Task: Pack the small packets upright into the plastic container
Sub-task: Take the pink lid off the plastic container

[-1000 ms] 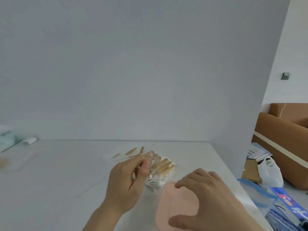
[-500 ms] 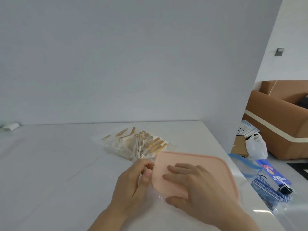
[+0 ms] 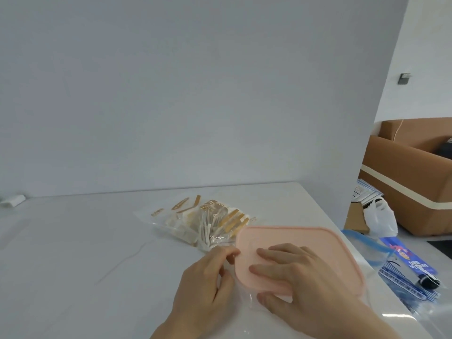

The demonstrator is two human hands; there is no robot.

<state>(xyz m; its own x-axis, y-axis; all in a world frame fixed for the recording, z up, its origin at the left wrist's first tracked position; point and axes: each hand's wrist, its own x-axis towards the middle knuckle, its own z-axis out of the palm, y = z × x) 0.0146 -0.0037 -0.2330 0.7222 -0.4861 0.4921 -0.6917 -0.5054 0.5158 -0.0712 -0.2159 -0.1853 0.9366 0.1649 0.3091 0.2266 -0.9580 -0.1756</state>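
A clear plastic container with a pink lid [image 3: 303,243] sits on the white table [image 3: 73,253] near its right edge. My right hand [image 3: 293,277] lies flat on the lid, thumb at the near rim, pressing it. My left hand [image 3: 208,277] is at the container's left corner, fingertips pinching the lid's edge. Just behind the container lies a clear bag [image 3: 203,221] full of small white-and-tan packets, lying flat. The container's inside is hidden by the lid.
A small white object [image 3: 13,200] lies at the far left by the wall. The table's right edge runs close by the container. Beyond it on the floor are a blue-rimmed clear bag [image 3: 362,243], printed blue packaging [image 3: 406,267], a white plastic bag [image 3: 380,220] and a brown sofa [image 3: 415,182].
The view has tilted down and the pink-lidded container came into full view. My left hand left the packet bag and went to the lid's left corner; my right hand stays on the lid.
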